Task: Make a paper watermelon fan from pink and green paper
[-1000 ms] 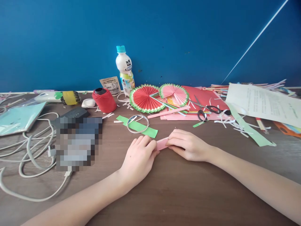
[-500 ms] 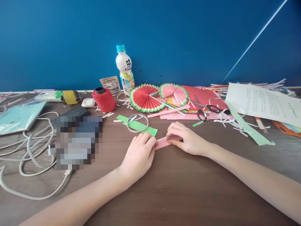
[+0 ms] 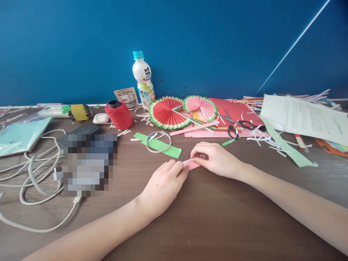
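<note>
Head view: left hand (image 3: 165, 184) is edging toward right hand (image 3: 217, 159)! Both are pinching the pink strip (image 3: 192, 164) between them.

The left hand (image 3: 164, 185) and right hand (image 3: 219, 159) hold a pink paper strip (image 3: 192, 164). From it, a green strip (image 3: 174, 151) lies at ten o'clock, a green-edged red fan (image 3: 165, 113) at eleven, black-handled scissors (image 3: 232, 121) near two.
</note>
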